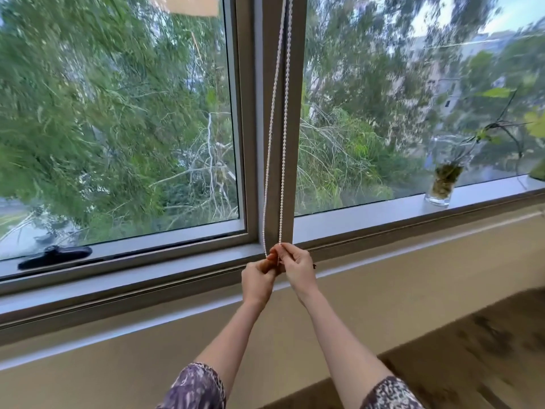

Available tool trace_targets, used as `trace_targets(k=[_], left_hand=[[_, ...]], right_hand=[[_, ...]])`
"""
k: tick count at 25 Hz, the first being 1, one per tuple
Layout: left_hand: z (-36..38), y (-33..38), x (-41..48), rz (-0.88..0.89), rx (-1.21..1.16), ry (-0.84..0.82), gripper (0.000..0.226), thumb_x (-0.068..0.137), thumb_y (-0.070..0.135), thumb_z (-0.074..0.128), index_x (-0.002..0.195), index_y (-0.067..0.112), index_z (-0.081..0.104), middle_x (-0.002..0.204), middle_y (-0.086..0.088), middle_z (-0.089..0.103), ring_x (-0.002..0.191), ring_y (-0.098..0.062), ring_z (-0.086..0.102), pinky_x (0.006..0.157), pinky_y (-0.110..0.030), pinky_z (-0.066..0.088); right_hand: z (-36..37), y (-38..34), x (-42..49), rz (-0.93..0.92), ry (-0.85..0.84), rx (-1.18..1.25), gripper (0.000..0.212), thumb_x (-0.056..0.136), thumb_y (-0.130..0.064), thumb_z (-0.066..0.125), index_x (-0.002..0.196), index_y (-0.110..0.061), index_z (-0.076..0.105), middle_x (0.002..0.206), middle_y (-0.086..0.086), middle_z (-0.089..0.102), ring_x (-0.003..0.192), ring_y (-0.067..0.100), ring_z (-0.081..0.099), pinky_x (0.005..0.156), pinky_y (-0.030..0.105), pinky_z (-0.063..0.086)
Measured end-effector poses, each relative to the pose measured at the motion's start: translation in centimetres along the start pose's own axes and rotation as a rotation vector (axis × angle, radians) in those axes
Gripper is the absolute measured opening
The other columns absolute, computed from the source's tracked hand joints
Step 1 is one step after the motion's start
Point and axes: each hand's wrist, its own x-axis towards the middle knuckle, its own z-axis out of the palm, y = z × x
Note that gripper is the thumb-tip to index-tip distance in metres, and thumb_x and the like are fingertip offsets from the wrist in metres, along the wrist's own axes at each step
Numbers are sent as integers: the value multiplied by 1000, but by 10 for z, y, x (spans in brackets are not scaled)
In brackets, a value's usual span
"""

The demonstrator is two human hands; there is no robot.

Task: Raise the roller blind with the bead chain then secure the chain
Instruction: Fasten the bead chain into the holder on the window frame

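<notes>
A white bead chain [275, 119] hangs as two strands down the grey centre post of the window [292, 143]. The roller blind's bottom edge [184, 5] shows only at the top of the left pane, rolled high. At the foot of the post, just above the sill, my left hand [257, 280] and my right hand [296, 265] meet at the bottom loop of the chain. My right hand pinches the right strand. My left hand's fingers close around the loop's bottom end. Whatever lies between the fingers is hidden.
A black window handle [56, 256] lies at the lower left of the left pane. A glass vase with a leafy cutting [442, 184] stands on the sill [383, 214] at the right. A brown upholstered surface [472, 349] fills the lower right.
</notes>
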Motion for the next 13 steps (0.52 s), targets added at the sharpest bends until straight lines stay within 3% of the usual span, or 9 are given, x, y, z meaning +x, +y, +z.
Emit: trace_targets(k=[5,8,10,13], left_hand=[[-1,-26,12,-19,-35,-23,21,82,10,68,76,28,77,71,19,74,81,5,69,83,-31,57],[2,-29,20,-27,-110,-55,18,83,3,65,92,14,77,86,2,77,93,-10,71,91,-35,56],[6,-27,23,-37,-175,-92,20,84,3,66,87,18,78,86,1,78,97,-14,70,90,-31,55],[13,-29,23,-37,-235,-124,21,82,5,70,77,25,77,80,3,77,88,-11,70,82,-21,54]], right_hand=[[8,28,14,40,12,9,23,94,-16,57,77,-20,71,72,1,70,71,12,64,68,29,52],[7,32,21,28,22,8,23,95,-18,56,79,-20,73,71,-1,71,71,11,65,65,25,53],[1,31,24,26,16,21,18,94,-18,57,85,-14,73,76,5,72,75,14,67,68,26,55],[-14,29,26,34,-6,81,9,87,-15,66,88,-9,73,83,13,73,81,21,69,77,32,56]])
